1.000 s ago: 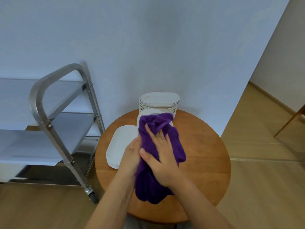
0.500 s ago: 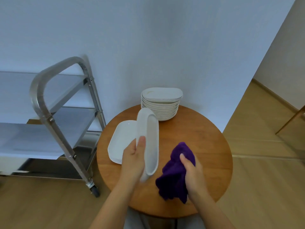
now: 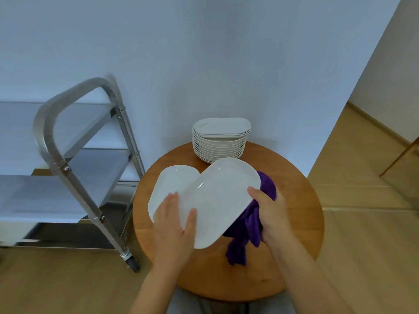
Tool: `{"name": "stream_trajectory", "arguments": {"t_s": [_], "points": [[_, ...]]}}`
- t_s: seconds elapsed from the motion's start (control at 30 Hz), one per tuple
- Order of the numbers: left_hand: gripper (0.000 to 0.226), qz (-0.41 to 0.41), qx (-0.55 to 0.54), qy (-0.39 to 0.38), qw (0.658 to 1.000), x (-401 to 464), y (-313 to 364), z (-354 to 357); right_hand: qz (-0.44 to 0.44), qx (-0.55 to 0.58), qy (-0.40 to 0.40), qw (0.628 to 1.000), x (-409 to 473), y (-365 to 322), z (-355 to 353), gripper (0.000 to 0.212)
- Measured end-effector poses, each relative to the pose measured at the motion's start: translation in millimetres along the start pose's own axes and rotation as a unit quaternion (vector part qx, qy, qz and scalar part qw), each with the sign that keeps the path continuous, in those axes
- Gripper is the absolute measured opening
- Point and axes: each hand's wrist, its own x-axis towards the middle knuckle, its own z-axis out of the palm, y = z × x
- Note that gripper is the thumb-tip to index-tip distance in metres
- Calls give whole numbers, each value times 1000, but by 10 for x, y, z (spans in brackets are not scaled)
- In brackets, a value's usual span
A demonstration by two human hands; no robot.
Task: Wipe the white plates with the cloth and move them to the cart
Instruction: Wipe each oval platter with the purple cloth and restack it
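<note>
**Plenty of plates left, cart shelves look bare from here**

Biggest thing in view is the stainless steel cart with flat shelves (image 3: 68, 159), parked to the left of the table. The shelves I can see have nothing on them, so as far as I can tell 0 plates have made it over yet. Part of the cart runs out of view, so I can't swear to that.

Next is the round wooden table (image 3: 292, 223), where everything else sits. At the back edge by the wall there's a tall stack of white oval plates (image 3: 219, 141), and my guess is those haven't been wiped. On the left side of the table lie more flat white oval plates (image 3: 174, 182), looks like 1 or 2, hard to count. Those might be the wiped ones waiting to go, but that's just my read.

The plate in hand, a white oval ceramic one (image 3: 217, 200), is held tilted above the table, overlapping the flat plates. So we're mid-wipe on this one, early in the job overall.

Grip-wise: the left hand (image 3: 174, 230) holds the plate's near-left edge, thumb lying on the top face and fingers out of sight behind it. The right hand (image 3: 269, 214) pinches the right rim, thumb on top, with the bunched purple cloth (image 3: 247, 232) caught between its palm and the plate's underside, a tail of it hanging toward the table. Neither hand is loose.
</note>
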Motion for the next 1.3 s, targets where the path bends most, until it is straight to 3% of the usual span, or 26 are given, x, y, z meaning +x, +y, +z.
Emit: {"name": "stream_trajectory", "arguments": {"t_s": [0.07,0.13,0.3,0.6,0.77,0.9,1.07,1.3], "points": [[50,-114,-45,14,992,87,-140,-102,6,-1,0,1000,52,26,-21,26],[23,-199,-168,-50,964,157,-249,-160,14,-12,0,1000,100,76,-6,25],[24,-240,-229,-149,932,208,-396,-283,37,-5,2,999,206,213,124,23],[21,-269,-268,-7,925,418,-654,-124,81,-1,15,997,377,496,340,21],[20,-289,-264,28,920,608,-768,11,98,-42,26,994,469,559,398,49],[23,-298,-231,55,925,703,-868,113,104,-50,25,993,529,619,396,59],[35,-236,-77,21,968,756,-912,165,101,-58,23,993,590,670,401,51],[43,-189,72,6,979,841,-693,165,102,-62,16,993,718,733,398,42]]}}
